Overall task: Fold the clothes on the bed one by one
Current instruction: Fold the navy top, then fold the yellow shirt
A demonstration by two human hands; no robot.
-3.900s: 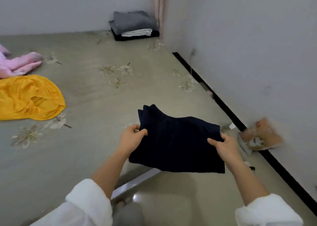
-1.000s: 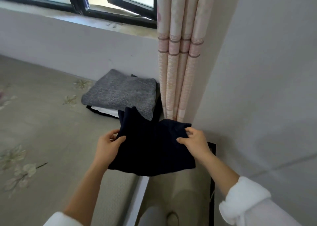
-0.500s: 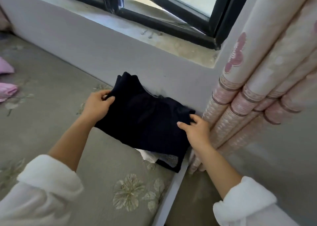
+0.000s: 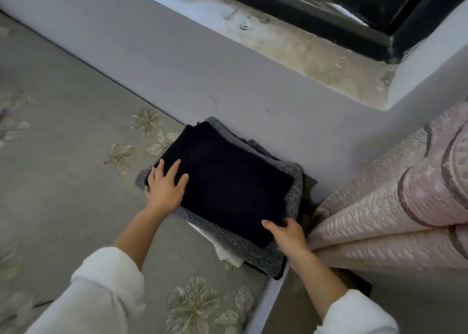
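The folded dark navy knit garment (image 4: 222, 181), airborne before, now lies on the grey knit pile (image 4: 295, 196) at the corner of the bed (image 4: 63, 181), lengthwise from far-left to near-right. The left hand (image 4: 166, 189) lies flat on its left end; the right hand (image 4: 286, 234) pinches its near corner.

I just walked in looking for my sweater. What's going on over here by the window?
A person is stacking folded clothes in the corner of the bed, against the wall under the window and next to the pink curtain. A folded navy garment lies on top of a folded grey garment, with a white piece showing beneath. The left hand presses flat on the navy garment's left edge, while the right hand holds its near corner, thumb on top.
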